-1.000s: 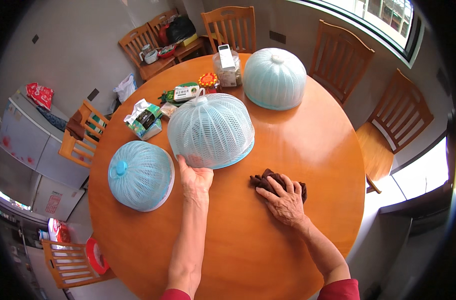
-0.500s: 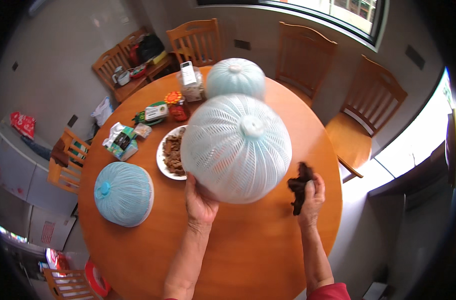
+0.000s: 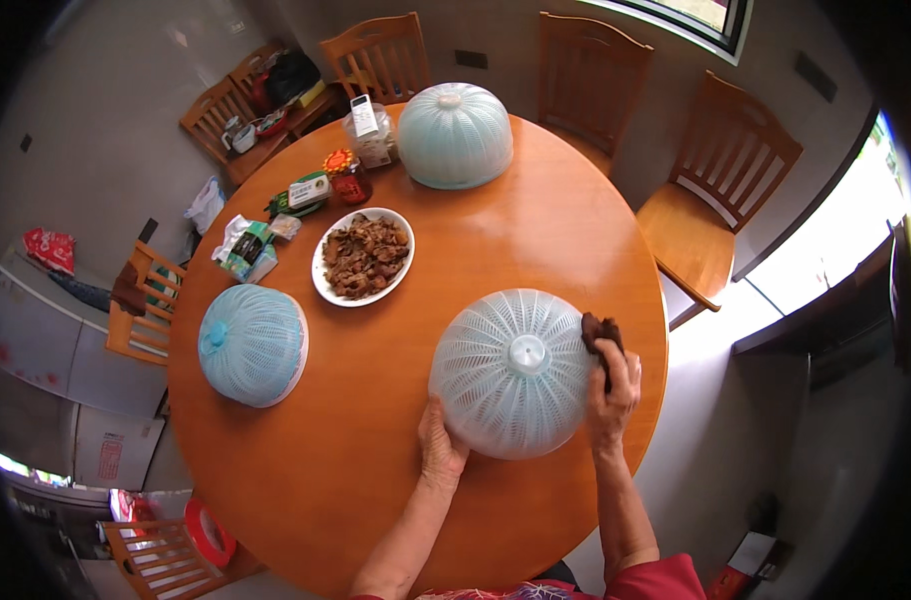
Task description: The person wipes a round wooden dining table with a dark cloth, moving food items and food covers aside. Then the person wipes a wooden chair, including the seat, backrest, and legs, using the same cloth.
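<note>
A pale mesh dome food cover point(image 3: 505, 405) is low over the near right of the round table, its knob facing up. My left hand point(image 3: 441, 440) grips its lower left rim, the fingers partly hidden beneath. At the cover's right side, my right hand point(image 3: 613, 395) holds a crumpled dark brown cloth point(image 3: 601, 332), which touches or nearly touches the mesh. Farther left lies a white oval plate point(image 3: 320, 275) of brown chopped food point(image 3: 363, 258), uncovered.
A blue food cover point(image 3: 255, 350) lies tipped on the left of the wooden table point(image 3: 375, 480); another pale cover point(image 3: 455, 140) sits at the back. Left of it are a red-lidded jar point(image 3: 348, 180), a clear container point(image 3: 375, 145) and a tissue pack point(image 3: 247, 250). Wooden chairs point(image 3: 690, 235) surround the table.
The pale cover has moved right and toward me, down from in front of the plate, which now shows fully. My right hand has brought the cloth up to the cover's right side.
</note>
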`<move>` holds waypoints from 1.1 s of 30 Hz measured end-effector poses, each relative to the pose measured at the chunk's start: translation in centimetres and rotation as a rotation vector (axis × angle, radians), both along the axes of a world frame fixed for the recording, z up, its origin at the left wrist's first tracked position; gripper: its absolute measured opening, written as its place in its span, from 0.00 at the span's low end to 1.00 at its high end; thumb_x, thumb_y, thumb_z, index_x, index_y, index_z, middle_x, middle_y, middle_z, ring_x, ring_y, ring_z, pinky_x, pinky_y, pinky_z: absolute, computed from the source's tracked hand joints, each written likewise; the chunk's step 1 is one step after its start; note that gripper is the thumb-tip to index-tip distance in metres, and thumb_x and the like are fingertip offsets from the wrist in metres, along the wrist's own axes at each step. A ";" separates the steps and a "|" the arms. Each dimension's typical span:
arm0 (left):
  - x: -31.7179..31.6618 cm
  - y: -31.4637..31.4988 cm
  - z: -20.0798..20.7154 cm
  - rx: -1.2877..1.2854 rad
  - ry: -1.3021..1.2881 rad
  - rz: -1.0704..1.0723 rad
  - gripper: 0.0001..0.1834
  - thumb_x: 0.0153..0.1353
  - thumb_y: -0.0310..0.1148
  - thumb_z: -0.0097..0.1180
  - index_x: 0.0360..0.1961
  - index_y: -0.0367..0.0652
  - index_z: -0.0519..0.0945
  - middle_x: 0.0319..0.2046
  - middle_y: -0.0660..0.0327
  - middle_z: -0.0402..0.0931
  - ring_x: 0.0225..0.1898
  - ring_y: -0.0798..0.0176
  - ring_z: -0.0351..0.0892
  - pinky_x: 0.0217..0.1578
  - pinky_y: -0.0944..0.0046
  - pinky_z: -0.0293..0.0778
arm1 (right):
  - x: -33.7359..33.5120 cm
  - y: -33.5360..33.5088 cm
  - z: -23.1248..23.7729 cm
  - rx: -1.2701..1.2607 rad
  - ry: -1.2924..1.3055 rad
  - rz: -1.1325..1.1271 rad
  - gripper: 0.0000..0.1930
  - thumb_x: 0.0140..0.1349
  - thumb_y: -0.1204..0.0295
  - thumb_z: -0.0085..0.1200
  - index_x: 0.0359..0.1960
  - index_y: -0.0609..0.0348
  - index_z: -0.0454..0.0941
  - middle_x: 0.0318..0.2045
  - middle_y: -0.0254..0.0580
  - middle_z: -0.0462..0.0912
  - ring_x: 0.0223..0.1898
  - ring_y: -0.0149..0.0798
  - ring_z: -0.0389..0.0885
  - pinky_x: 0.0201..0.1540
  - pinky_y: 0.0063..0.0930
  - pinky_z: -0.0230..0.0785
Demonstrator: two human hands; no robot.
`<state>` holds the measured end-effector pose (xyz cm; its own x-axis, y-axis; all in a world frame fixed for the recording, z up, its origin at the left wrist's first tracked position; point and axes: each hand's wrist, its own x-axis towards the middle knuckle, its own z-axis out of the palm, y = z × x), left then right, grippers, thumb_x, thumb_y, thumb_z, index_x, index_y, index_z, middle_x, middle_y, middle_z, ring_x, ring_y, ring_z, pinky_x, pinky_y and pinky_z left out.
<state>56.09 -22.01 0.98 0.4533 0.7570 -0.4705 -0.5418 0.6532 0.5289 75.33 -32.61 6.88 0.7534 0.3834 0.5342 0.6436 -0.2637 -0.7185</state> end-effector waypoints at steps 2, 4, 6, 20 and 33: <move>-1.5 -0.1 -0.7 0.032 -0.035 0.008 0.34 0.60 0.49 0.58 0.59 0.37 0.66 0.55 0.58 0.70 0.56 0.58 0.68 0.59 0.55 0.66 | -2.8 -0.9 1.1 -0.047 -0.165 0.028 0.15 0.51 0.84 0.52 0.42 0.60 0.79 0.36 0.47 0.75 0.38 0.48 0.73 0.43 0.39 0.67; -2.7 -0.4 -0.8 0.047 -0.045 0.025 0.32 0.61 0.49 0.56 0.58 0.37 0.67 0.54 0.57 0.71 0.55 0.58 0.69 0.58 0.55 0.67 | -5.5 -1.7 1.9 -0.085 -0.225 0.078 0.17 0.44 0.84 0.54 0.39 0.58 0.81 0.37 0.46 0.74 0.37 0.49 0.72 0.41 0.39 0.67; -3.5 -0.7 -0.5 0.047 -0.030 0.050 0.30 0.63 0.48 0.55 0.57 0.36 0.68 0.53 0.56 0.73 0.54 0.58 0.71 0.56 0.56 0.69 | -8.0 -2.4 2.0 -0.086 -0.309 0.138 0.17 0.41 0.82 0.57 0.37 0.54 0.82 0.36 0.44 0.74 0.35 0.47 0.71 0.37 0.38 0.67; -10.2 -3.6 -0.5 0.546 0.409 -0.059 0.12 0.66 0.36 0.48 0.46 0.40 0.74 0.42 0.63 0.74 0.46 0.62 0.75 0.46 0.58 0.74 | -17.9 5.5 6.3 -0.623 -0.898 0.866 0.09 0.51 0.66 0.51 0.34 0.50 0.78 0.37 0.38 0.72 0.41 0.40 0.69 0.34 0.29 0.62; -13.5 -2.6 -1.1 0.106 -0.071 -0.080 0.23 0.62 0.40 0.58 0.51 0.34 0.71 0.44 0.57 0.77 0.46 0.59 0.76 0.49 0.58 0.76 | -7.8 4.2 3.0 -0.682 -0.125 0.465 0.13 0.63 0.64 0.44 0.46 0.48 0.75 0.39 0.48 0.76 0.45 0.53 0.75 0.47 0.45 0.69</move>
